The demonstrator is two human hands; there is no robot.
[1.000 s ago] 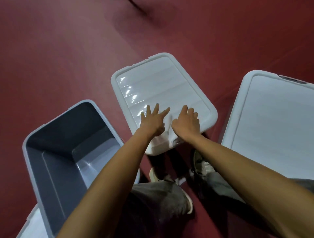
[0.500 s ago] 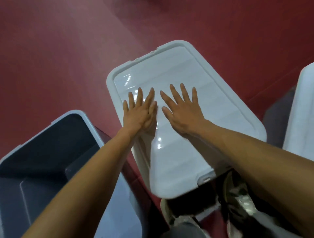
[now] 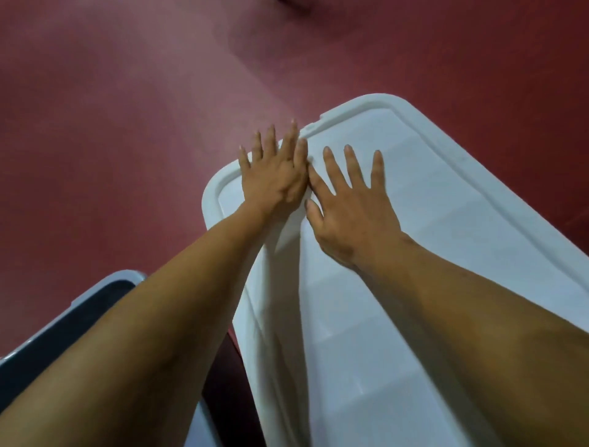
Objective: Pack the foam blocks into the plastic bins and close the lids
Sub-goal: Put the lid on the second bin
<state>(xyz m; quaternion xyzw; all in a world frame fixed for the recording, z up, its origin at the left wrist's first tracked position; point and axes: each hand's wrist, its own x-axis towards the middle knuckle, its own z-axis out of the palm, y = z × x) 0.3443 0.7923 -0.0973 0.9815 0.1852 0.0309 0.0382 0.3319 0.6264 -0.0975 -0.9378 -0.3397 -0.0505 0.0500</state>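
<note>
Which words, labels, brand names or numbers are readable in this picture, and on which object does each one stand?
None: no text can be read.
The white lid, the open grey bin and the red floor show no print, label or number.

1. The white lid (image 3: 446, 223) is cut off by the right and bottom edges, and whatever lies beneath it is hidden.
2. The grey bin (image 3: 73, 303) is largely covered by the left forearm (image 3: 143, 335) and cropped at the left and bottom edges.
3. The fingertips (image 3: 271, 130) of the left hand (image 3: 274, 178) are blurred at the lid's far rim.
4. A dark shape (image 3: 296, 3) is cropped by the top edge and cannot be identified.
</note>
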